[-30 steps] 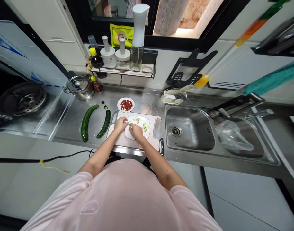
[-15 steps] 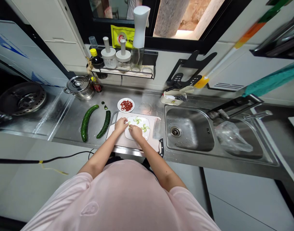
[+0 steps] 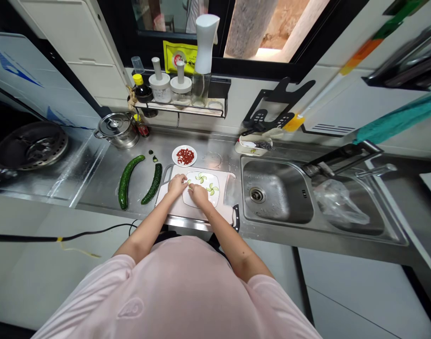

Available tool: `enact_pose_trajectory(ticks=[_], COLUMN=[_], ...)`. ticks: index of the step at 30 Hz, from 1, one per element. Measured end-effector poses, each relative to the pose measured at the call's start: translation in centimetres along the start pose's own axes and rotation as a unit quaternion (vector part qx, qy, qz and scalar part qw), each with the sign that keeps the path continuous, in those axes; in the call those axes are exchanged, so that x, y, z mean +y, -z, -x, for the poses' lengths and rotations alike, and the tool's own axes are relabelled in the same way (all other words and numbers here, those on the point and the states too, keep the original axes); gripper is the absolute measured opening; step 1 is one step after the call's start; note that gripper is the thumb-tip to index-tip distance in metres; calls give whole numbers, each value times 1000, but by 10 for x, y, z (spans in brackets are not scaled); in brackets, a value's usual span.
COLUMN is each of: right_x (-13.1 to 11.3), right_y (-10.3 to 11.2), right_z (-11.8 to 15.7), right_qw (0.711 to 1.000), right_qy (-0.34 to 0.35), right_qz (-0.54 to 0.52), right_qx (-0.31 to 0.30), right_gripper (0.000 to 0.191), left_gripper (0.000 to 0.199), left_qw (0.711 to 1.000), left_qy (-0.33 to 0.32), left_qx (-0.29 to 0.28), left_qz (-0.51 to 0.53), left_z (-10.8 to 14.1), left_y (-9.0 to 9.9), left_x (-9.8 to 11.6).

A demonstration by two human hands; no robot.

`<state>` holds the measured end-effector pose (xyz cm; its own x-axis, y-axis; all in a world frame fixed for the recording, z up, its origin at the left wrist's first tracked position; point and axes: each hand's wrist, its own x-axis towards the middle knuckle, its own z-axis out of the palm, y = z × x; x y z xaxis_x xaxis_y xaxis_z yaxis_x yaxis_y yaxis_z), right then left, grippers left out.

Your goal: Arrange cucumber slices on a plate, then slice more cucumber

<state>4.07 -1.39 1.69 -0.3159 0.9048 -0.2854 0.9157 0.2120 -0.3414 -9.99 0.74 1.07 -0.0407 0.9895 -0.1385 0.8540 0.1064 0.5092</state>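
The left hand (image 3: 177, 184) and right hand (image 3: 199, 194) are half closed over the white plate (image 3: 210, 200) — cucumber slices (image 3: 211, 189) lie nearer the right one — any hold I cannot tell

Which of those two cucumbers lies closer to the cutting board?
The shorter, slimmer cucumber, on the right, beside the cutting board; the longer cucumber lies farther left.
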Motion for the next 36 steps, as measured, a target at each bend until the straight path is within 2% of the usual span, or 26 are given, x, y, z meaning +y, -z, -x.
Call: enact_pose_trajectory(ticks=[6,11,17,20,25,29,36], right_x=[0,3,12,17,27,35,42], right_y=[1,1,10,16,19,19,21], right_z=[-2,-2,8,17,31,42,55], right_qw=[1000,999,994,989,978,970,960], right_qy=[5,-10,-15,-17,-2,3,-6], right_qz=[0,-24,-73,-105,-153,-178,-210], right_qx=[-3,37,84,103,141,167,183], right_gripper=[29,30,29,28,27,27,30], left_gripper=[17,18,21,24,34,42,36], left_qw=[1000,998,989,986,987,991,990], left_qy=[0,1,56,84,109,91,93], left_qx=[5,20,99,114,114,95,61], left_qz=[5,52,94,93,39,-27,-82], left_z=[0,0,3,5,6,5,4], left_y=[-2,-5,-5,-5,-2,2,6], left_x=[-1,-7,-23,-31,-34,-29,-18])
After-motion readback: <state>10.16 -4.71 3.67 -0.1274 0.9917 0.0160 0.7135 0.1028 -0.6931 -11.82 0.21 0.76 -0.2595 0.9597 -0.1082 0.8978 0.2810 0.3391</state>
